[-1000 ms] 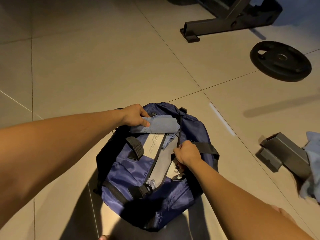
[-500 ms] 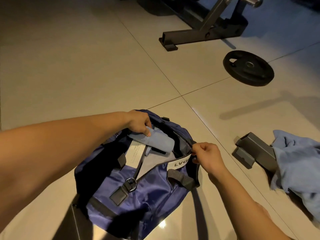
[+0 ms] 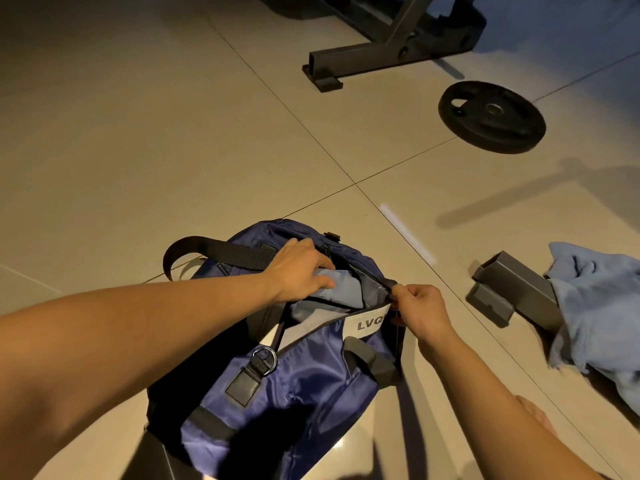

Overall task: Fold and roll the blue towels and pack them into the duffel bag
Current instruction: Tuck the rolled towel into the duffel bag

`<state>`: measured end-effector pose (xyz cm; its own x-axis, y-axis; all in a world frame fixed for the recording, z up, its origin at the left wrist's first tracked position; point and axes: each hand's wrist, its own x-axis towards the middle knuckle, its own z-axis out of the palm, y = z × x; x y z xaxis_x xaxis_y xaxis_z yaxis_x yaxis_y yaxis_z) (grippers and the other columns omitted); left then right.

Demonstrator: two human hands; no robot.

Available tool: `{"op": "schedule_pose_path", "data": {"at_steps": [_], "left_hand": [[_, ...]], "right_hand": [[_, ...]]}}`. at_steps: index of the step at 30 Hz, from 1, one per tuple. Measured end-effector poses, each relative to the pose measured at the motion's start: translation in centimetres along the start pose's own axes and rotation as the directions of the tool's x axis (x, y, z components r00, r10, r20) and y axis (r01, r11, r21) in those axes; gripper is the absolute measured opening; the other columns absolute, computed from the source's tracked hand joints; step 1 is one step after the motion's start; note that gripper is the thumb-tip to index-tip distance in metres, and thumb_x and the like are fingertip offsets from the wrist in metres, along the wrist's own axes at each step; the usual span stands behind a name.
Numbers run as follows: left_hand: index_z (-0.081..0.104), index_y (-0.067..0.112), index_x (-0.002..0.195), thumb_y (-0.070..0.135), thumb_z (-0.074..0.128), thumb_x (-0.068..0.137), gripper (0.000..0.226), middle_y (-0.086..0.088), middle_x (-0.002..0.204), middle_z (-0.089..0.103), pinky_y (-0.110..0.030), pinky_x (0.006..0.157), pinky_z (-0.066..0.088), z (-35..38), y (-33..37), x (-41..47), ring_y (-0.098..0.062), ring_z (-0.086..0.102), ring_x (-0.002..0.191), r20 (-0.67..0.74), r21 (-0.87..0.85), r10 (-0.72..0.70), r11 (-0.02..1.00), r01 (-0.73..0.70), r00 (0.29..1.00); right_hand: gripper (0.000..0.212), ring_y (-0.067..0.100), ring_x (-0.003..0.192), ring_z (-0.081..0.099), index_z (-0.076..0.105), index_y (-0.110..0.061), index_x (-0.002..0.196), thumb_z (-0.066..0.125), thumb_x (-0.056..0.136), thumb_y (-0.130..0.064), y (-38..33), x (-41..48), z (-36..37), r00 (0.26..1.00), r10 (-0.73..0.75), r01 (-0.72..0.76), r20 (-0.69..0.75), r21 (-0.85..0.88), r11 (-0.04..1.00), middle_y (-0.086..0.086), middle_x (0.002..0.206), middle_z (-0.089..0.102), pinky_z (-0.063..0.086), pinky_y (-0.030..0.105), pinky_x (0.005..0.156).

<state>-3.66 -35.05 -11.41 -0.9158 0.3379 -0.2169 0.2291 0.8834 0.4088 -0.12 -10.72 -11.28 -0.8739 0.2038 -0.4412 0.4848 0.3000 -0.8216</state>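
Note:
A navy duffel bag (image 3: 294,386) with black straps lies on the tiled floor, its top zip open. My left hand (image 3: 301,268) reaches into the opening and grips a rolled light-blue towel (image 3: 343,289) that sits partly inside the bag. My right hand (image 3: 417,308) pinches the bag's right rim beside a white label and holds the opening apart. A second light-blue towel (image 3: 599,306) lies crumpled on the floor at the right edge of view.
A black weight plate (image 3: 491,116) lies on the floor at the back right. A black bench frame (image 3: 391,43) stands behind it. A grey metal foot (image 3: 512,289) rests beside the crumpled towel. My foot (image 3: 535,414) shows at the lower right.
My left hand has pushed the rolled towel deeper into the bag. My right hand has pulled the rim rightward, widening the opening. The view has shifted, showing more of the crumpled towel.

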Motion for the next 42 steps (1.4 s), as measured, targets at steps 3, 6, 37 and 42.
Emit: {"op": "schedule_pose_path", "data": {"at_steps": [3,6,37,42], "left_hand": [[0.063,0.028,0.135,0.051,0.063,0.095,0.046,0.003,0.094,0.043,-0.03,0.091,0.027,0.1,1.0,0.9,-0.018,0.041,0.102,-0.035,-0.014,0.024,1.0,-0.024,0.999],[0.066,0.027,0.132,0.049,0.065,0.094,0.044,-0.005,0.105,0.057,-0.034,0.099,0.027,0.4,2.0,1.8,-0.024,0.046,0.116,-0.04,-0.031,-0.018,0.999,0.016,0.999],[0.061,0.017,0.113,0.018,0.075,0.088,0.029,-0.006,0.097,0.066,-0.041,0.071,0.051,1.4,1.9,3.2,-0.021,0.06,0.078,-0.001,-0.351,-0.067,0.934,0.063,0.998],[0.046,0.023,0.129,0.044,0.079,0.083,0.06,-0.003,0.119,0.064,-0.044,0.082,0.054,0.8,0.3,2.0,-0.022,0.062,0.102,-0.033,-0.158,0.013,0.987,-0.018,0.999]], "right_hand": [[0.027,0.022,0.06,0.049,0.053,-0.009,0.066,0.06,0.091,-0.016,-0.3,0.2,0.2,1.0,-0.01,0.01,0.028,0.0,1.0,0.01,0.062,0.051,0.045,0.039,0.062],[0.026,0.022,0.063,0.05,0.055,-0.008,0.067,0.06,0.092,-0.016,-0.4,0.3,-0.2,0.998,-0.025,0.024,0.053,0.019,1.0,0.01,0.064,0.051,0.045,0.039,0.064],[0.027,0.006,0.077,0.063,0.058,0.016,0.069,0.052,0.091,0.001,-0.5,-0.7,-0.7,0.967,-0.192,0.205,0.167,-0.063,0.977,-0.005,0.082,0.074,0.051,0.026,0.07],[0.02,0.024,0.082,0.06,0.052,-0.006,0.066,0.06,0.082,-0.016,-0.7,-0.4,0.8,0.913,-0.375,0.406,0.159,-0.418,0.813,0.004,0.084,0.062,0.049,0.041,0.072]]}}
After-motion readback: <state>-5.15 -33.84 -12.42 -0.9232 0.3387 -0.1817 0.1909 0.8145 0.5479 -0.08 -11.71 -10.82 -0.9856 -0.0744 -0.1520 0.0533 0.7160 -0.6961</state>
